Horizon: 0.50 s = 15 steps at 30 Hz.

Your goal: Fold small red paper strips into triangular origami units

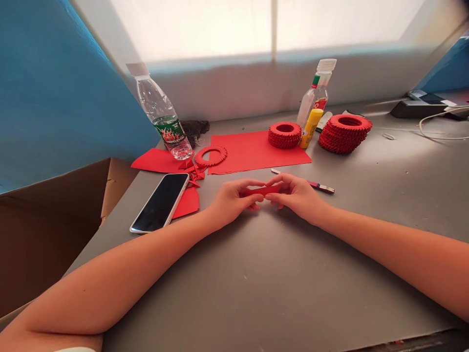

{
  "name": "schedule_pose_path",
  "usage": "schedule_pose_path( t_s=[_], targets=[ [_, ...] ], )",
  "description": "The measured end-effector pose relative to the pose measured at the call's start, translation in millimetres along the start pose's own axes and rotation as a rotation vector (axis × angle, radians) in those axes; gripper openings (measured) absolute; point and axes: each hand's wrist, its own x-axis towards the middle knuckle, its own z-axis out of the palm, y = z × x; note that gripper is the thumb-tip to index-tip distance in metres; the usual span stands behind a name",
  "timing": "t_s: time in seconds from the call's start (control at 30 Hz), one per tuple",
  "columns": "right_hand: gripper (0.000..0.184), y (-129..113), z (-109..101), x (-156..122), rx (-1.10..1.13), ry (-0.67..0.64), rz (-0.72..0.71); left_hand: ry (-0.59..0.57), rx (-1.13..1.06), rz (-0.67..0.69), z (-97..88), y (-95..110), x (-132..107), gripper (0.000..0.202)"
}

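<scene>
A small strip of red paper is pinched at both ends above the grey tabletop. My left hand grips its left end between thumb and fingers. At the other end, my right hand closes on it the same way, and the two thumbs nearly meet. Fingers cover much of the strip, so its exact folds cannot be told. Just behind my right hand lies a slim knife-like tool, partly hidden by the fingers. Folded red paper pieces lie to the left, beside a phone.
Red sheets lie at the back, with a single toothed paper ring at their edge. Two ring stacks flank a yellow glue stick. Bottles stand behind. A cardboard box is at left, cables at right.
</scene>
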Motion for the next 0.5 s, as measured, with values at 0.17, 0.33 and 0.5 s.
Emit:
schedule_pose_path(
  t_s=[0.17,0.33,0.5],
  targets=[
    [0.025,-0.5,0.6,-0.8,0.023,0.021,0.005,0.025,0.007,-0.007,-0.6,4.5,-1.0,0.037],
    [0.024,-2.0,1.6,-1.5,-0.039,0.039,-0.012,0.019,0.053,0.042,1.3,3.0,-2.2,0.047],
    [0.023,-2.4,4.7,-2.4,-0.067,0.015,-0.068,0.029,0.111,0.069,3.3,1.1,-1.4,0.043]
  ],
)
